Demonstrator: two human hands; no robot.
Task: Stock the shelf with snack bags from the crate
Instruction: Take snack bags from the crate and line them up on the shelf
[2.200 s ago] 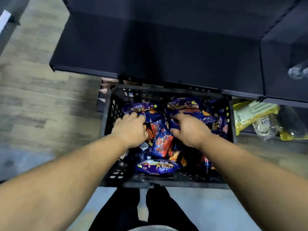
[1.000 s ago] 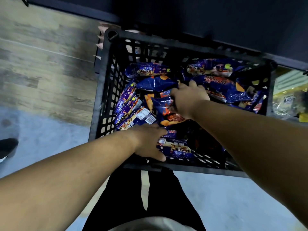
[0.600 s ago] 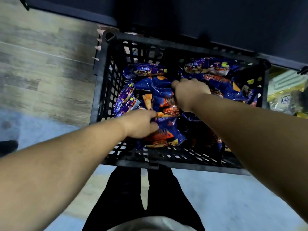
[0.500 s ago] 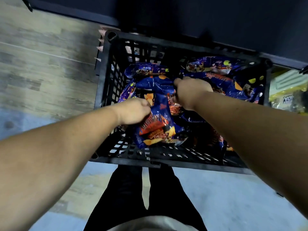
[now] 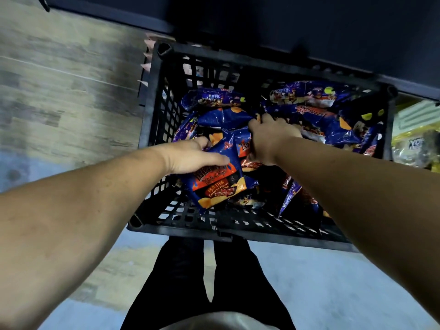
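A black plastic crate (image 5: 152, 120) sits on the floor in front of me, holding several blue snack bags (image 5: 316, 115). My left hand (image 5: 192, 156) grips the top of a blue and orange barbecue chip bag (image 5: 219, 186), which hangs over the crate's near side. My right hand (image 5: 269, 141) is deeper in the crate, its fingers curled round another blue bag (image 5: 228, 120) in the pile. The dark shelf (image 5: 309, 25) runs along the top of the view, above the crate.
Yellow packaged goods (image 5: 416, 139) lie on a low shelf to the right of the crate. Wood-look floor (image 5: 59, 91) spreads to the left, grey floor (image 5: 309, 282) below. My dark trouser legs (image 5: 209, 282) stand just before the crate.
My left hand took hold of the barbecue chip bag and lifted it from the crate's near end. My right hand stayed gripping a bag in the middle of the pile.
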